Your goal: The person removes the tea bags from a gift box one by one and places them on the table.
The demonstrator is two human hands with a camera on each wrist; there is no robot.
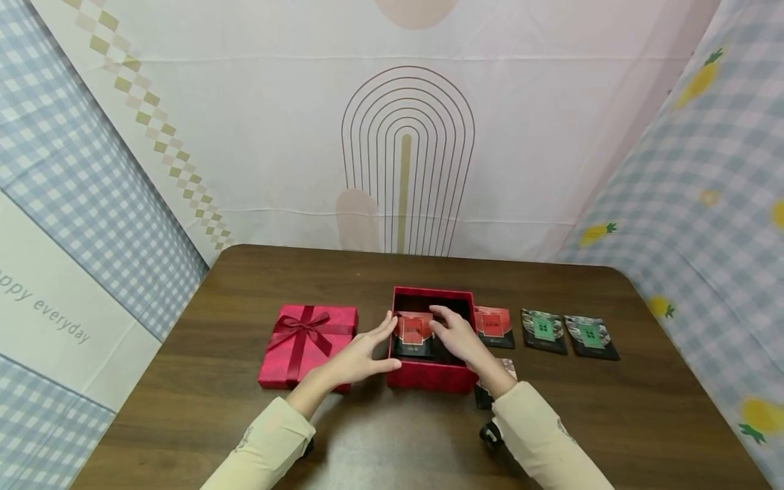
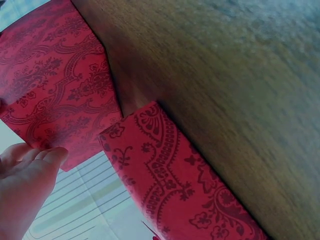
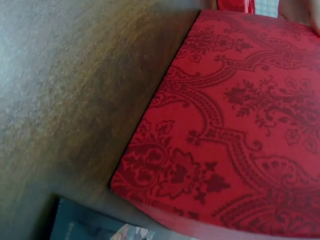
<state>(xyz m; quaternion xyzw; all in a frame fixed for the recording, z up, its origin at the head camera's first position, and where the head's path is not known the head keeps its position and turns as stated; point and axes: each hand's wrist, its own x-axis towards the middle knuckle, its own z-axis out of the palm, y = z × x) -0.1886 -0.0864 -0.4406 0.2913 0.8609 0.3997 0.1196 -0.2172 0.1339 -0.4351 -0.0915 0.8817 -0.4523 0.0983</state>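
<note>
A red patterned gift box (image 1: 429,378) stands without its lid on the table. Inside its left half lies a red and black packet (image 1: 413,333). My left hand (image 1: 361,354) is at the box's left side, fingers extended along the rim and thumb near the front corner. Over the box's inside, my right hand (image 1: 459,337) has its fingertips at the packet's right edge, with the fingers loosely bent. In the left wrist view, the left hand (image 2: 30,175) reaches to the edge of the box (image 2: 60,75). The right wrist view shows mostly the box's front wall (image 3: 240,125).
The red lid (image 1: 306,344) with a dark ribbon bow lies left of the box. To the right are a red packet (image 1: 495,328) and two green packets (image 1: 543,331). Another dark packet (image 1: 484,397) sits partly under the right forearm, close to the box's front right corner.
</note>
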